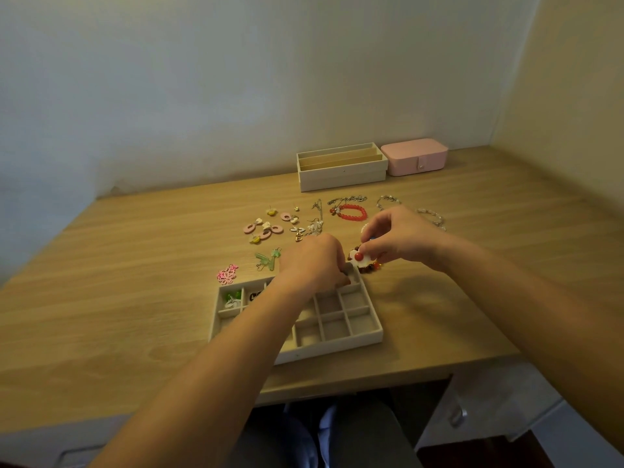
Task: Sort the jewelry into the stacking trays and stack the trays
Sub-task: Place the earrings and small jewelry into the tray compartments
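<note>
Nearest, at the tabletop's front edge: divided tray (364, 332), green earrings (233, 296) in its far left compartment. Over its far right corner, left hand (310, 265) curled down, grip impossible to tell. Just beyond, right hand (395, 238) pinching a beaded bracelet (359, 258). Mid-tabletop, loose earrings (250, 228) and red bracelet (353, 212). Against the far edge, stacked trays (341, 167) beside pink box (415, 157).

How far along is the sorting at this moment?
Early. Done: two far-left compartments of the near tray hold pieces. In hand: the right hand pinches a beaded bracelet; the left hand is at the tray's far-right corner. Left: earrings, the red bracelet and chains lie loose; the long-slot tray stands apart.
</note>
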The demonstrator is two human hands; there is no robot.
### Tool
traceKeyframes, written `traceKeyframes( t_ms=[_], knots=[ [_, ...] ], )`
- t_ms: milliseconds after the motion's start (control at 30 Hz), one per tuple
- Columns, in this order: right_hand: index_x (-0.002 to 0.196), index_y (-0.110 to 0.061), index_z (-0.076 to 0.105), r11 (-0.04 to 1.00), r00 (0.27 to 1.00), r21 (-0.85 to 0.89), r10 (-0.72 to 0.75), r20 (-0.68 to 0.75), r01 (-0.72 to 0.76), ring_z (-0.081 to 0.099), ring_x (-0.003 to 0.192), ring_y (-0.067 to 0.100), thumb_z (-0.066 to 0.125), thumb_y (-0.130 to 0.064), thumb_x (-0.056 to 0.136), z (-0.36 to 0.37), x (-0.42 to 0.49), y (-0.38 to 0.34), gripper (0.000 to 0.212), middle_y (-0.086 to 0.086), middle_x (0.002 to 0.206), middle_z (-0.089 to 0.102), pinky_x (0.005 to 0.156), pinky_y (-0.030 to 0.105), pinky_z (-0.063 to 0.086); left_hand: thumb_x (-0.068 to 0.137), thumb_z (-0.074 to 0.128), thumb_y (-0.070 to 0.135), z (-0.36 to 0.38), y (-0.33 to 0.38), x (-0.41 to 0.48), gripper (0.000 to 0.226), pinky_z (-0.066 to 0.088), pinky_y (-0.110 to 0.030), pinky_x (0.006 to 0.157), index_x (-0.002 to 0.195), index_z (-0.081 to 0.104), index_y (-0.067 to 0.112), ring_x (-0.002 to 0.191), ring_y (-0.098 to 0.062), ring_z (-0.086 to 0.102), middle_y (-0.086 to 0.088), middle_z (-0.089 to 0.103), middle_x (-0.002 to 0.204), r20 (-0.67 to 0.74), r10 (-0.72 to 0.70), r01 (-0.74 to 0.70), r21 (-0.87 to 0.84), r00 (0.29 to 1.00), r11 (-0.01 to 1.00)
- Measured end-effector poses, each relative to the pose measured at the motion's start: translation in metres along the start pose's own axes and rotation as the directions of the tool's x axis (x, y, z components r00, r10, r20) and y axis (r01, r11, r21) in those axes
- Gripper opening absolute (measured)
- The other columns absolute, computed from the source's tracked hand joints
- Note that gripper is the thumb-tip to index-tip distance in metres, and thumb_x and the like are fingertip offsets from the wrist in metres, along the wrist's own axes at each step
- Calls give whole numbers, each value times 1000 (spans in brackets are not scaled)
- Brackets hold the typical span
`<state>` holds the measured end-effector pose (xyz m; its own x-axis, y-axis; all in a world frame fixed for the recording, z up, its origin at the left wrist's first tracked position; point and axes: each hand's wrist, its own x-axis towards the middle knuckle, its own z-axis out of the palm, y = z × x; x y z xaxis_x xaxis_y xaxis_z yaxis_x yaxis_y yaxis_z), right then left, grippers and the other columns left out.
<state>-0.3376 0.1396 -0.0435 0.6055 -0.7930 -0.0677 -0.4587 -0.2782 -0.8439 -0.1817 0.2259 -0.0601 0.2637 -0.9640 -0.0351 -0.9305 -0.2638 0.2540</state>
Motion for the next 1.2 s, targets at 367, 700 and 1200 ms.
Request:
traceKeyframes(
  t_ms=[367, 700, 1200],
  knots=[
    [95, -1, 72, 1000, 999, -20, 6, 33, -6, 75, 87, 27, 84, -1, 78, 0, 0, 0, 21, 15, 95, 74, 78, 43, 64, 77, 81, 29, 0, -3, 9, 21, 59, -37, 78, 68, 62, 30, 82, -18, 62, 9, 64, 78, 71, 14, -10, -55, 997, 998],
    [88, -11, 76, 968, 991, -240, -49, 125, 78, 75, 81, 23, 84, -7, 80, 11, 0, -12, 13, 7, 85, 76, 76, 42, 65, 74, 88, 22, -10, -13, 10, 13, 48, -27, 65, 76, 75, 23, 78, -14, 63, 5, 70, 78, 171, 1, 51, -303, 985, 952],
    [84, -20, 75, 905, 995, -420, -30, 91, 66, 71, 81, 16, 86, -14, 78, 19, 9, -21, 14, -2, 85, 72, 68, 35, 63, 79, 85, 21, -21, -19, 15, 14, 48, -22, 53, 89, 78, 15, 62, -13, 57, 1, 68, 73, 257, 2, 91, -351, 967, 932]
  ],
)
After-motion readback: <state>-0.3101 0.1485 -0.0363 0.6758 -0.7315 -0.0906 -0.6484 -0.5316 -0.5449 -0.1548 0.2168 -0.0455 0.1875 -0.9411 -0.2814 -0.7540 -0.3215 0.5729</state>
